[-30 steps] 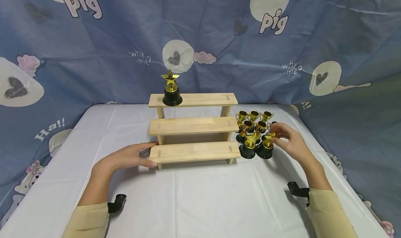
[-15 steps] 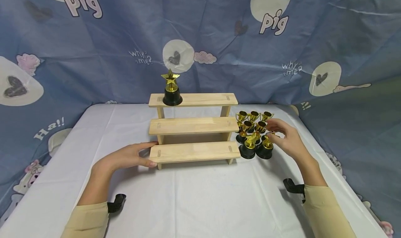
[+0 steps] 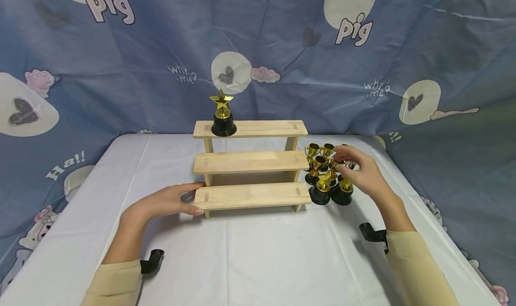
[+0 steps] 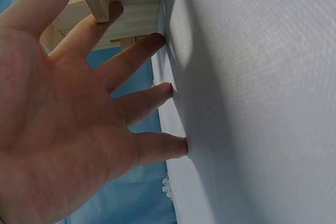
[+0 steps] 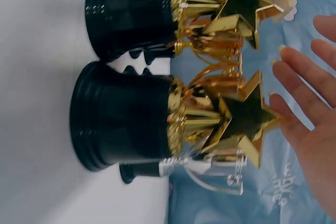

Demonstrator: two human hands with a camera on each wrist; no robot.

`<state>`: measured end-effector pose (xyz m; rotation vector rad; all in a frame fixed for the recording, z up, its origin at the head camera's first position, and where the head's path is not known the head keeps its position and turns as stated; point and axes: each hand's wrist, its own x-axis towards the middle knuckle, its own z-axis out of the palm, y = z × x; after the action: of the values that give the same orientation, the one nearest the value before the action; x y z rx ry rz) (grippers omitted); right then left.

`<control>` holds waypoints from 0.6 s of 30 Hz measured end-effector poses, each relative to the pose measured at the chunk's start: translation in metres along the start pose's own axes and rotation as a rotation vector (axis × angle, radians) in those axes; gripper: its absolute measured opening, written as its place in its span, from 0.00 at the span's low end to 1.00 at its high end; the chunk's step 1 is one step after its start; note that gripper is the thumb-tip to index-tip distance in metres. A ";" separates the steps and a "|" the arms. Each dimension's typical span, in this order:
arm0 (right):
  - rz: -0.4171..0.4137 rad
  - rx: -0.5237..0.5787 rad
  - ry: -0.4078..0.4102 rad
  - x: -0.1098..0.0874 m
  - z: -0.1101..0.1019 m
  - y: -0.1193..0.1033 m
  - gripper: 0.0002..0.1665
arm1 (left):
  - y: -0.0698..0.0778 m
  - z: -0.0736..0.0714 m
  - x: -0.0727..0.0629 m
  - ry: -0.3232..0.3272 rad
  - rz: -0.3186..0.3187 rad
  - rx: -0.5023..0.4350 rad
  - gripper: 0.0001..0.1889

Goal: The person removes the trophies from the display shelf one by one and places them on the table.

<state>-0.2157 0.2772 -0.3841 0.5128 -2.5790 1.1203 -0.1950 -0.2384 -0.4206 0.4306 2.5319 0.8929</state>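
Observation:
A three-step wooden stand [image 3: 251,196] sits on the white table. My left hand [image 3: 157,203] is at the left end of its lowest step, thumb and index finger touching the end. In the left wrist view the fingers [image 4: 139,103] are straight and spread. A gold star trophy [image 3: 223,126] with a black base stands on the top step, towards the left. My right hand [image 3: 363,169] hovers over a cluster of small trophies beside the stand, holding nothing visible. Two star trophies [image 5: 128,114] stand in front, with several gold cups [image 3: 313,150] and a silver cup [image 5: 220,169] behind.
A white cloth [image 3: 258,261] covers the table. Blue printed fabric [image 3: 282,37] hangs behind it and down the sides. The stand's right end is close to the trophy cluster. The middle step [image 3: 250,161] and lowest step bear no trophies.
My right hand has moved left and farther back, from beside the front right star trophy to over the cups. The left hand keeps its place at the stand.

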 end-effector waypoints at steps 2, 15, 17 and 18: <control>-0.010 0.012 -0.005 0.003 0.001 -0.003 0.25 | 0.001 0.000 0.000 0.001 -0.003 0.003 0.47; -0.076 0.083 -0.065 0.023 0.019 -0.019 0.28 | 0.003 0.001 -0.002 0.005 -0.018 0.007 0.47; -0.079 0.102 -0.076 0.025 0.023 -0.023 0.29 | 0.003 0.001 -0.002 0.006 -0.017 0.002 0.47; -0.085 0.109 -0.082 0.026 0.024 -0.024 0.30 | 0.003 0.002 -0.002 0.007 -0.016 0.001 0.47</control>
<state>-0.2318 0.2380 -0.3741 0.7003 -2.5491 1.2396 -0.1921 -0.2365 -0.4194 0.4074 2.5384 0.8882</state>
